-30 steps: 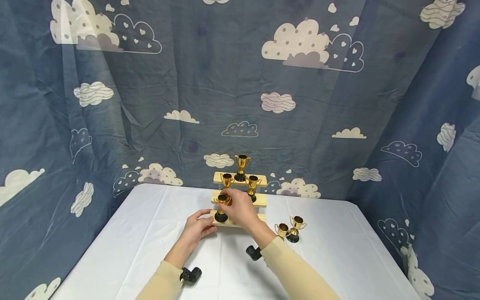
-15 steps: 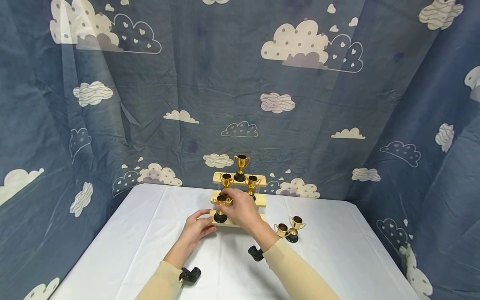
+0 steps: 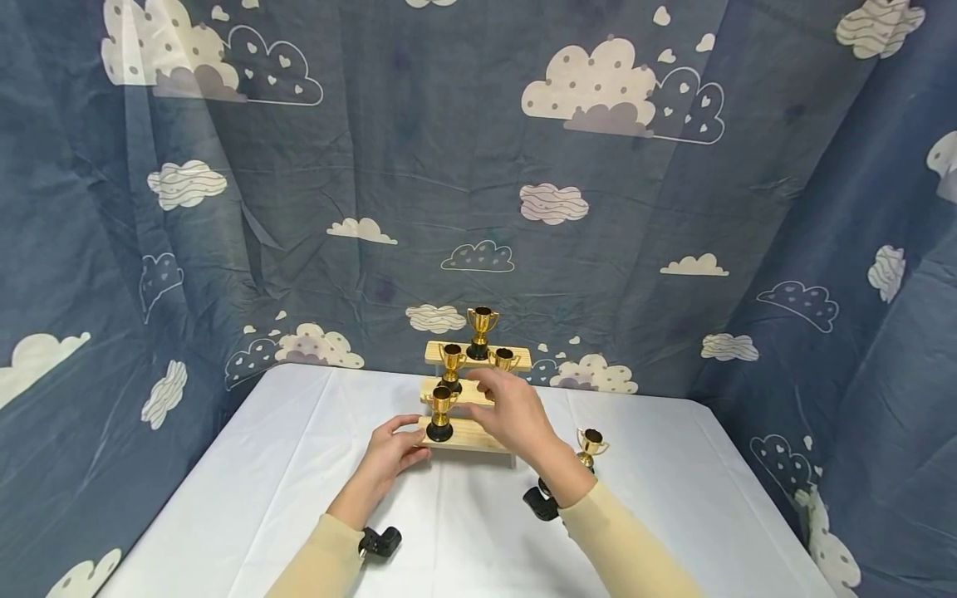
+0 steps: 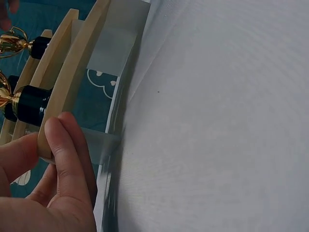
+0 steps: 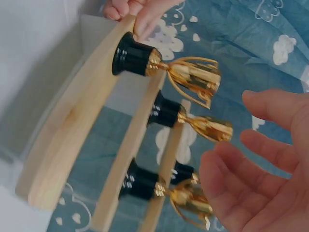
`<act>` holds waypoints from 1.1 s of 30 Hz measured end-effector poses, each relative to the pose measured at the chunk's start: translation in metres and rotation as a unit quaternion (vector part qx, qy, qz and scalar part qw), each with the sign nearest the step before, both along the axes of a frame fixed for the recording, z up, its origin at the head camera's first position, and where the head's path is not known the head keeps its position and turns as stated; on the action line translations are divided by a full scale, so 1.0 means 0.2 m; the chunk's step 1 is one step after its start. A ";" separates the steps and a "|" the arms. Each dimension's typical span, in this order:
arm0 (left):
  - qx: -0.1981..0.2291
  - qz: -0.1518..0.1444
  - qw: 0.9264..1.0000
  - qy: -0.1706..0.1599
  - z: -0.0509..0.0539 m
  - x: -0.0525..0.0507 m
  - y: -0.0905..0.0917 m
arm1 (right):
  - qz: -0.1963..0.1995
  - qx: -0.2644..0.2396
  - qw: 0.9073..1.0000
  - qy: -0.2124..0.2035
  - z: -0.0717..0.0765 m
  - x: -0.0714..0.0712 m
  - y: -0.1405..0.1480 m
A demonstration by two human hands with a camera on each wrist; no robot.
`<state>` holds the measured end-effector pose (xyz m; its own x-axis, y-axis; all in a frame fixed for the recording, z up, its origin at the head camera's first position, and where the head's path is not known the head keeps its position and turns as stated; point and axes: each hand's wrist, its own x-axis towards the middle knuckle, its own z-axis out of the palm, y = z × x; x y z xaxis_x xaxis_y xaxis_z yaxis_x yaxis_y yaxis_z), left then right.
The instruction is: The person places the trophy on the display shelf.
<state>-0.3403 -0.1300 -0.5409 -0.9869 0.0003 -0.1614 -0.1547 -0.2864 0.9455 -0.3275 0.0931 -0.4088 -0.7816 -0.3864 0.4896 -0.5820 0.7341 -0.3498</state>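
Observation:
A small gold trophy cup [image 3: 440, 414] with a black base stands upright at the left end of the lowest step of a three-step wooden display stand [image 3: 478, 438]. My left hand [image 3: 387, 458] pinches the left end of that step between thumb and fingers, seen close up in the left wrist view. Just right of the lowest trophy, my right hand [image 3: 517, 415] is held in the air with fingers apart and nothing in them. Two trophies stand on the middle step, the right one [image 3: 504, 360] partly covered by my hand. Another trophy [image 3: 482, 334] tops the highest step.
On the white tablecloth [image 3: 673, 515], right of the stand, is another trophy [image 3: 593, 442]. One more beside it is mostly hidden behind my right wrist and its black camera [image 3: 540, 503]. A blue cloud-patterned curtain [image 3: 419, 166] hangs behind and at both sides.
My right hand has let go of the trophy on the lowest step and moved right, its fingers spreading. The trophy stays in place. My left hand has not moved.

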 end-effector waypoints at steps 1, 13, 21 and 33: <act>0.001 -0.001 1.000 0.002 0.00 0.00 0.00 | 0.000 0.001 1.000 0.004 0.01 0.01 0.02; -0.002 -0.001 1.000 -0.002 0.02 0.04 -0.03 | -0.034 -0.015 0.999 -0.008 0.02 0.11 0.28; -0.018 -0.003 1.000 -0.017 0.04 0.03 -0.04 | -0.077 -0.022 0.997 -0.022 -0.01 0.14 0.46; -0.007 0.003 1.000 -0.019 0.03 0.04 -0.04 | -0.136 -0.016 0.987 -0.084 -0.20 0.19 0.57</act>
